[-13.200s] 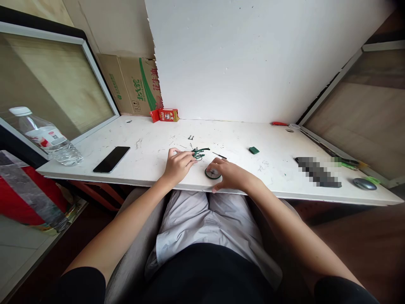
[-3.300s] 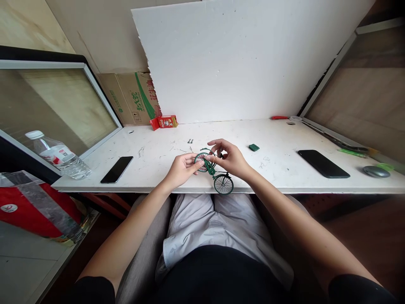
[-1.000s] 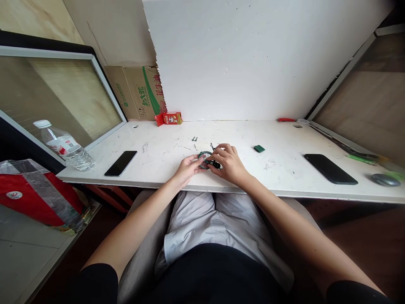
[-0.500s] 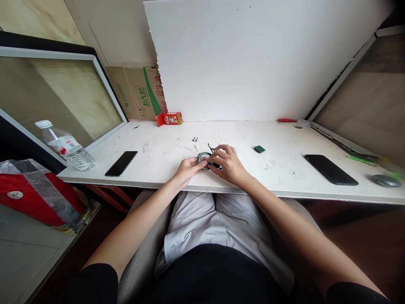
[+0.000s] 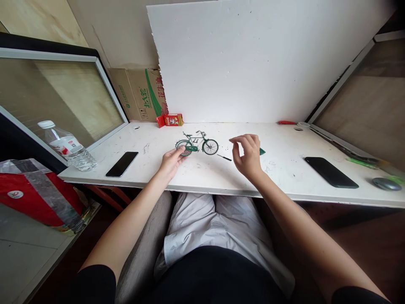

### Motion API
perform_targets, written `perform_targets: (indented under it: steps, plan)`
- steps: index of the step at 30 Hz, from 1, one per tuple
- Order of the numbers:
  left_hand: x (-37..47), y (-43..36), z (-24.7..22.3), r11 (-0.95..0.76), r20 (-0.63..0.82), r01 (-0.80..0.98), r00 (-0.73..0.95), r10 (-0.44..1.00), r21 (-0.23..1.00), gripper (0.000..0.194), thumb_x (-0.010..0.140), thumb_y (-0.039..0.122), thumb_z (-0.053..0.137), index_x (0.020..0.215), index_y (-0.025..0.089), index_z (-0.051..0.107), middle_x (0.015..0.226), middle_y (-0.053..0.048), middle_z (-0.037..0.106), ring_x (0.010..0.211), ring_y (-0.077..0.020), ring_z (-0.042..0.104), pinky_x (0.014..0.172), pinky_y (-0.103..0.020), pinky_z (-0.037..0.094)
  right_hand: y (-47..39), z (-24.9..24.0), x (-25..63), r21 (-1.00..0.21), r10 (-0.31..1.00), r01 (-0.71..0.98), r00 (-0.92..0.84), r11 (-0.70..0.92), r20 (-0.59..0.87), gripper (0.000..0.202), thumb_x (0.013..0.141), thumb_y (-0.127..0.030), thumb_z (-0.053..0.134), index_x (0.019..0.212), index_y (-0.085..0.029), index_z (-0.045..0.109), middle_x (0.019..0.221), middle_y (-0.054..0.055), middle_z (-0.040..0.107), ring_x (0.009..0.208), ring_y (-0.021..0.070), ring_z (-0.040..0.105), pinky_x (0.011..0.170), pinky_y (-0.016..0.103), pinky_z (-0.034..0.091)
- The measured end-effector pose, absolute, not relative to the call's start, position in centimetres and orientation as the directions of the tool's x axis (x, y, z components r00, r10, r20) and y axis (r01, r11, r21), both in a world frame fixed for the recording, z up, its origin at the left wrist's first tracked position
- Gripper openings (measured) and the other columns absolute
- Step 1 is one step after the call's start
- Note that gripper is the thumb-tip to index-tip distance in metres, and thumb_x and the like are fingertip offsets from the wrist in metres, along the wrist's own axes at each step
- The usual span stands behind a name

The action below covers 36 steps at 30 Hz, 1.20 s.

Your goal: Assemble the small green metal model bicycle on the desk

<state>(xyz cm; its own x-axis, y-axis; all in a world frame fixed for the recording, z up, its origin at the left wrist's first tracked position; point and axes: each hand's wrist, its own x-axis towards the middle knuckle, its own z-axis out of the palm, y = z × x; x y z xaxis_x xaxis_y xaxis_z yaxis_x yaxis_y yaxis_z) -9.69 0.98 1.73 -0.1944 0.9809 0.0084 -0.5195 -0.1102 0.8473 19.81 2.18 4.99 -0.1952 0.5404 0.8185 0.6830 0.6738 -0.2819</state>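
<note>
A small green model bicycle point(image 5: 202, 140) is held upright, its rear wheel pinched between the thumb and fingers of my left hand point(image 5: 172, 162). Its front wheel points to the right. My right hand point(image 5: 248, 154) is raised to the right of the bicycle, apart from it, fingers curved with a gap to the thumb and nothing visible between them. A small screwdriver point(image 5: 225, 158) with a dark handle lies on the table between the bicycle and my right hand. Just behind my right hand a green piece point(image 5: 262, 151) is partly hidden.
On the white table point(image 5: 202, 177) a phone point(image 5: 122, 164) and a water bottle point(image 5: 68, 147) stand left. To the right are a black phone point(image 5: 331, 172) and a grey mouse point(image 5: 386, 183). A red box point(image 5: 173, 120) sits at the back, before a white board point(image 5: 228, 63).
My left hand has moved left and lifted the model bicycle, now seen side-on. My right hand has let go of it and moved right. The screwdriver now lies in view on the table.
</note>
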Motion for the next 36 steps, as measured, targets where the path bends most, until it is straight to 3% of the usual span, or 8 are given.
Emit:
perform_targets:
  steps: [7, 13, 18, 24, 28, 32, 36]
  plan:
    - [-13.8, 2.7, 2.4, -0.236, -0.026, -0.581, -0.407, 0.913, 0.779, 0.017, 0.082, 0.011, 0.085, 0.096, 0.012, 0.075, 0.098, -0.008, 0.079, 0.09, -0.0165, 0.077, 0.098, -0.033, 0.058, 5.3, 1.4, 21.2, -0.282, 0.799, 0.833, -0.276, 0.477, 0.534, 0.026, 0.096, -0.027, 0.058, 0.108, -0.021, 0.08, 0.116, 0.016, 0.073, 0.114, 0.0402, 0.055, 0.09, 0.057, 0.048]
    - [-15.6, 3.3, 1.7, -0.25, -0.068, -0.593, -0.461, 0.885, 0.765, 0.021, 0.082, 0.009, 0.085, 0.098, 0.015, 0.072, 0.098, -0.007, 0.08, 0.092, -0.0149, 0.076, 0.1, -0.032, 0.059, 5.8, 1.7, 17.1, -0.255, 0.822, 0.829, -0.357, 0.498, 0.443, 0.028, 0.1, -0.031, 0.057, 0.107, -0.02, 0.083, 0.11, 0.015, 0.078, 0.111, 0.0357, 0.059, 0.089, 0.048, 0.052]
    - [-16.4, 3.4, 1.6, -0.26, -0.075, -0.609, -0.469, 0.88, 0.749, 0.02, 0.084, 0.009, 0.084, 0.099, 0.016, 0.072, 0.1, -0.006, 0.08, 0.093, -0.0143, 0.077, 0.103, -0.033, 0.058, 8.7, 2.9, 11.0, -0.29, 0.898, 0.851, -0.399, 0.438, 0.186, 0.031, 0.103, -0.031, 0.056, 0.122, -0.022, 0.079, 0.116, 0.011, 0.08, 0.121, 0.031, 0.062, 0.092, 0.038, 0.052]
    - [-17.0, 3.5, 2.1, -0.273, -0.087, -0.629, -0.479, 0.873, 0.728, 0.021, 0.085, 0.011, 0.084, 0.1, 0.016, 0.07, 0.095, -0.005, 0.08, 0.091, -0.0129, 0.077, 0.1, -0.029, 0.058, 13.5, 3.0, 6.8, -0.305, 0.934, 0.883, -0.343, 0.357, 0.1, 0.04, 0.105, -0.023, 0.051, 0.14, -0.024, 0.07, 0.135, 0.011, 0.075, 0.116, 0.0252, 0.069, 0.085, 0.031, 0.051]
    - [-17.1, 3.8, 1.9, -0.259, -0.103, -0.64, -0.471, 0.876, 0.724, 0.026, 0.082, 0.011, 0.087, 0.1, 0.016, 0.07, 0.094, -0.005, 0.08, 0.092, -0.0143, 0.078, 0.101, -0.031, 0.058, 15.0, 3.0, 5.5, -0.282, 0.944, 0.903, -0.326, 0.325, 0.046, 0.026, 0.102, -0.031, 0.062, 0.118, -0.021, 0.08, 0.124, 0.012, 0.078, 0.105, 0.0252, 0.072, 0.082, 0.031, 0.051]
    - [-16.7, 3.9, 1.5, -0.237, -0.103, -0.651, -0.439, 0.893, 0.721, 0.024, 0.081, 0.012, 0.087, 0.099, 0.015, 0.072, 0.096, -0.006, 0.08, 0.094, -0.0153, 0.078, 0.103, -0.032, 0.057, 15.5, 2.9, 4.9, -0.233, 0.947, 0.919, -0.321, 0.319, 0.034, 0.02, 0.099, -0.022, 0.062, 0.108, -0.02, 0.08, 0.114, 0.013, 0.079, 0.092, 0.0237, 0.071, 0.079, 0.032, 0.051]
    - [-15.8, 3.6, 1.5, -0.21, -0.096, -0.675, -0.386, 0.917, 0.707, 0.02, 0.082, 0.011, 0.086, 0.098, 0.014, 0.074, 0.098, -0.007, 0.08, 0.094, -0.0152, 0.077, 0.106, -0.033, 0.056, 15.5, 2.5, 4.6, -0.156, 0.93, 0.917, -0.358, 0.366, 0.079, 0.021, 0.098, -0.019, 0.06, 0.11, -0.015, 0.077, 0.114, 0.02, 0.075, 0.109, 0.0305, 0.066, 0.086, 0.037, 0.052]
